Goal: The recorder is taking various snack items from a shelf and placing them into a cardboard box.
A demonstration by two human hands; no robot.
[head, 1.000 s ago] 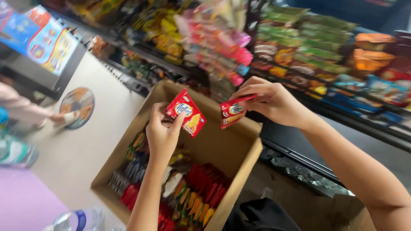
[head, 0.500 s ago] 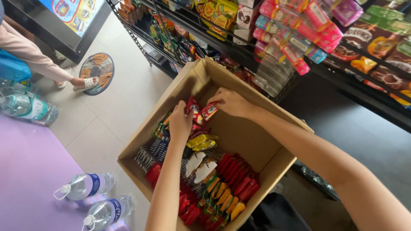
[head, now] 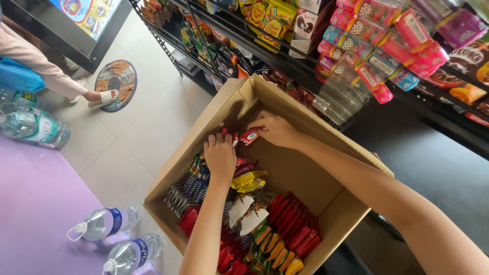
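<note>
A large open cardboard box (head: 351, 203) stands on the floor, its near half packed with snack packets (head: 285, 234). Both my hands are inside it near the far wall. My left hand (head: 220, 155) is closed around a small red packet (head: 224, 132), of which only an edge shows. My right hand (head: 275, 130) pinches another small red snack packet (head: 248, 136) by its end, right beside the left hand. Under the hands lie yellow and red packets (head: 247, 178).
Black shelves (head: 285, 56) full of colourful sweets and snacks stand behind the box. Water bottles (head: 107, 224) lie on a purple surface (head: 35, 203) at the left. Another person's leg and sandalled foot (head: 102, 97) rest by a round floor sticker.
Both hands came down from above the box to deep inside it, still gripping the red packets. The camera tilted down, bringing the box contents and bottles into view.
</note>
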